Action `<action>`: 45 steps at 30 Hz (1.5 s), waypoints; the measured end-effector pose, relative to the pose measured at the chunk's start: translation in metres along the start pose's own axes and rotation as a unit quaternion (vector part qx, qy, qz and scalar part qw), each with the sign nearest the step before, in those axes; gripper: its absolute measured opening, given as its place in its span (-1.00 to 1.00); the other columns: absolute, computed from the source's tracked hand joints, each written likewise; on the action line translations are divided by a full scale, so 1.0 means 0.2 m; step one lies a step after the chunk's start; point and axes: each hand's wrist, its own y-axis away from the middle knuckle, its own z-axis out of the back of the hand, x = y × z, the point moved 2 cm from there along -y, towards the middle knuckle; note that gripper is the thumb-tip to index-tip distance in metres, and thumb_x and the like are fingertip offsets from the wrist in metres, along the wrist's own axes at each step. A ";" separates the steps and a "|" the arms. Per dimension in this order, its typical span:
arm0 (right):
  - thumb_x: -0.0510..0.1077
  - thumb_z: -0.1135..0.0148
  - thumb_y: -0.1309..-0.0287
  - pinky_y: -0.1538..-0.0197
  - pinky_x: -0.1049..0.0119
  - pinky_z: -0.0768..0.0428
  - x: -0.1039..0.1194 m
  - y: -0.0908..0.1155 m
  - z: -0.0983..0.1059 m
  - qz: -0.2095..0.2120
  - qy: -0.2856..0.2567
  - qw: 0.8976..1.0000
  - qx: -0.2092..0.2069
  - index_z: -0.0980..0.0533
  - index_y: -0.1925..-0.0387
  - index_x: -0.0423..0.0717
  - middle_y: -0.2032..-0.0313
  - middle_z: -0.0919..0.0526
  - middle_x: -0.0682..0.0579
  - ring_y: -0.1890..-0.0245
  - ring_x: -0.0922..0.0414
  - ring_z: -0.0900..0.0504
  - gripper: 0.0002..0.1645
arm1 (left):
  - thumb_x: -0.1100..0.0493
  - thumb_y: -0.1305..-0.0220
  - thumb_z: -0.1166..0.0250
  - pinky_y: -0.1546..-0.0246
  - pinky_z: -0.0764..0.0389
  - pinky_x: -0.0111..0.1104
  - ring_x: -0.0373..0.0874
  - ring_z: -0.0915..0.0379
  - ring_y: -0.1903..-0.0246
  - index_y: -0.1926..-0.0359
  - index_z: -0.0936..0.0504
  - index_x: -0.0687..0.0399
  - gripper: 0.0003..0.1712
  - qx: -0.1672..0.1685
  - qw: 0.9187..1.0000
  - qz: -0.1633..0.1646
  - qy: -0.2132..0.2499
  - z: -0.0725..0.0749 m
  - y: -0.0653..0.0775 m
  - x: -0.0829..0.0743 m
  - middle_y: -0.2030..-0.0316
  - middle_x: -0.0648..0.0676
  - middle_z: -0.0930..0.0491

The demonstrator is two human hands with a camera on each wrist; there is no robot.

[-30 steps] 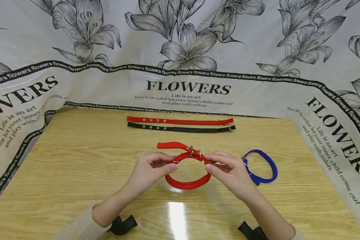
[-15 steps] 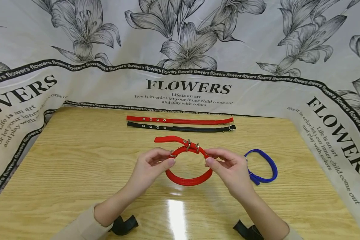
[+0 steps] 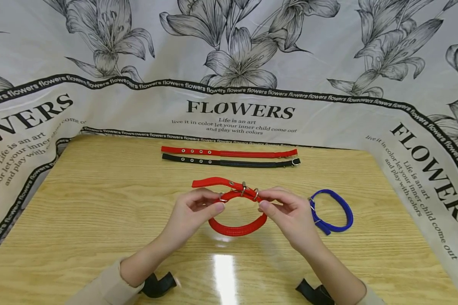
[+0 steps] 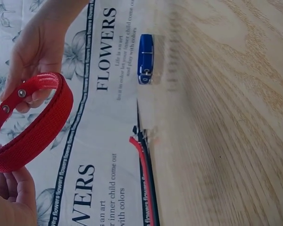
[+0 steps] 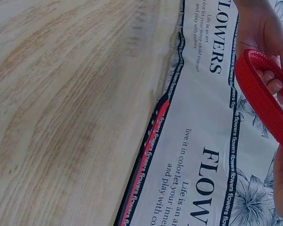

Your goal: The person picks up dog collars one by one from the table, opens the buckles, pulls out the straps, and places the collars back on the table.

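Mid-frame, a person's two hands hold a red loop (image 3: 236,231) in the air over the wood table (image 3: 99,233), approx. centred, nearer the viewer than two flat straps, red strap (image 3: 248,154) behind black strap (image 3: 248,164). L hand (image 3: 194,212) pinches the loop's L side, thumb toward the camera, just beside a metal ring (image 3: 223,197); R hand (image 3: 295,216) pinches the opp. side, nr. a second metal fitting (image 3: 256,195). Both grips look light, fingertip only, w/ neither hand clenched. The loop's free tail (image 3: 210,182) sticks out L past the buckle (image 3: 244,188); two eyelets (image 4: 21,93) show in the L wrist view. Judging by looks, the thing is lightweight, a woven, padded band, bendy but springy enough to keep its round shape; prob. not slippery, and hardly fragile. The metal likely makes the buckle side the heavier, so it may tip if held by the plain side only. Best hold, est.: thumb and fingers on the band either side of the buckle, as here, leaving tail and metal free. R of the R hand, a blue loop (image 3: 347,212) lies on the table; behind all, a flower-print cloth (image 3: 137,114) hangs.
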 end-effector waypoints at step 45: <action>-0.39 -0.22 -0.12 0.23 0.34 -0.64 0.00 0.00 0.03 -0.019 0.059 0.997 0.046 -0.55 0.10 -0.29 0.21 -0.58 -0.05 0.23 0.11 -0.56 -0.73 | 0.45 -0.10 -0.29 0.22 -0.62 -0.38 -0.10 -0.54 0.20 0.12 -0.56 0.45 -0.73 -0.044 0.999 0.015 -0.001 0.01 0.02 0.05 0.17 0.26 -0.54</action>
